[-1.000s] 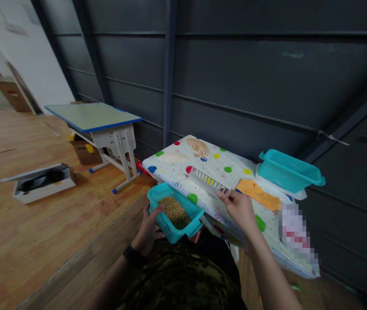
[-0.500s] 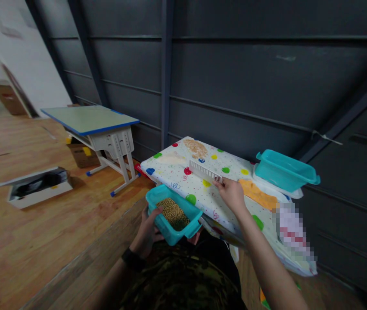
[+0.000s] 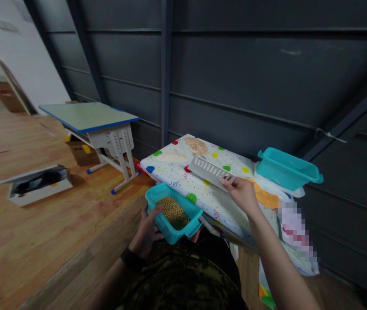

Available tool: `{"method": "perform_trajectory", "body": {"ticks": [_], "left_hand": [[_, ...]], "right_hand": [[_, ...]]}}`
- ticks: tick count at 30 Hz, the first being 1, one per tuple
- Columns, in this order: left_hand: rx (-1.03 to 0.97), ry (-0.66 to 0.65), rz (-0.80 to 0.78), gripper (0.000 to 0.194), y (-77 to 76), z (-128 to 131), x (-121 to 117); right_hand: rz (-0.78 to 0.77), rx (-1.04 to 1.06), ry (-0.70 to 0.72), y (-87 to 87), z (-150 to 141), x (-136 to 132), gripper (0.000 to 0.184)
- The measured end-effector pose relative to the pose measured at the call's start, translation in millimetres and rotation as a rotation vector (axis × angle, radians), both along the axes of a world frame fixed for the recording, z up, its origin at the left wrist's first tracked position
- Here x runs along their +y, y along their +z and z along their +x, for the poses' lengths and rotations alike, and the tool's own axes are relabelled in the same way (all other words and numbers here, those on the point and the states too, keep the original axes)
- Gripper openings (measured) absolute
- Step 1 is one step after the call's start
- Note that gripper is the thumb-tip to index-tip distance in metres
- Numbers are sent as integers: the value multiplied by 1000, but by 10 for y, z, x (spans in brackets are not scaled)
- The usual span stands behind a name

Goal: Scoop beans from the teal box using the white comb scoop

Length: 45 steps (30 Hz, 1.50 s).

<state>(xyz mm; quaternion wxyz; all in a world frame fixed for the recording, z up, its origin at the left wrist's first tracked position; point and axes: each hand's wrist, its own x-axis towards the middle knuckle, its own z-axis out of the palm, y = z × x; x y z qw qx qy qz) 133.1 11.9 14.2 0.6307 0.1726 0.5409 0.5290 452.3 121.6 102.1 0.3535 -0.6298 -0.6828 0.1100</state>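
My left hand (image 3: 146,230) grips the near left side of a turquoise plastic tub (image 3: 168,234), its thumb over the rim. Inside the tub lies a heap of soybeans (image 3: 172,211). The tub is held in front of my body, at the table's near edge. In my right hand (image 3: 240,193) is one end of a long, flat, slotted white plastic piece (image 3: 207,171), pinched between thumb and fingers. That piece is raised over the polka-dot tablecloth (image 3: 190,198). Farther back on the cloth are a pile of pale brown grains (image 3: 196,146) and a patch of whitish grains (image 3: 170,156).
A second turquoise tub (image 3: 288,170) stands on a white lid at the table's right, beside an orange cloth (image 3: 264,193) and a blurred-out packet (image 3: 295,230). A school desk (image 3: 89,116) and an open white box (image 3: 41,185) are at left. A dark wall rises behind.
My right hand has shifted slightly right, and the slotted piece has tilted so more of its flat face shows. My left hand and the tub of soybeans stay almost where they were.
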Motion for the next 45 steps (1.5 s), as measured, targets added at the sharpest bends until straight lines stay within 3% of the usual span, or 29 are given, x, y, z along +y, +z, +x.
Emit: {"method": "perform_trajectory", "body": {"ticks": [5,9,18,29,33,40,45], "left_hand": [[4,24,-26,87,-27,-2,3],[-27,11,-15,91,-42,-18,-17],[-31,2,-43,94,-101,-19,-8],[12,-12,-50,85,-72,0,-24],[-11,-23,-35,90,-43,-8,-36],[-52,-60,-49,96,13,29,-98],[-38,-94,-69,91,12,140,-123]], "right_hand": [[-50,-179,-242,136,-14,537,34],[-105,-282,-303,52,-51,638,36],[-65,-146,-192,-61,75,597,37],[-102,-273,-324,27,77,535,39],[-134,-281,-358,65,78,488,38],[-122,-314,-333,77,172,287,35],[-102,-273,-289,-22,179,46,39]]}}
